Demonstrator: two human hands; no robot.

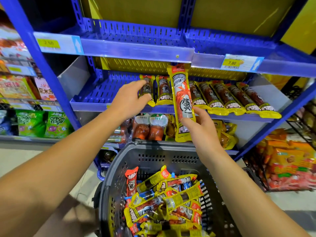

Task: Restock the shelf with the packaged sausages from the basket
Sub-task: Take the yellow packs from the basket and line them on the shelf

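Note:
A dark plastic basket (154, 155) in front of me holds several yellow and red packaged sausages (171, 202). On the blue middle shelf (95, 94) lies a row of yellow sausage packs (227, 98). My left hand (130, 98) grips the leftmost pack (147, 82) of that row, thumb curled under it. My right hand (201, 129) holds a long yellow sausage pack (182, 100) upright by its lower end, in front of the shelf row.
The upper blue shelf (136, 48) carries price tags (233, 63). Below the middle shelf lie more sausage packs (148, 129). Green snack bags (56, 124) fill the left rack. Orange bags (290, 165) sit in a wire rack at right.

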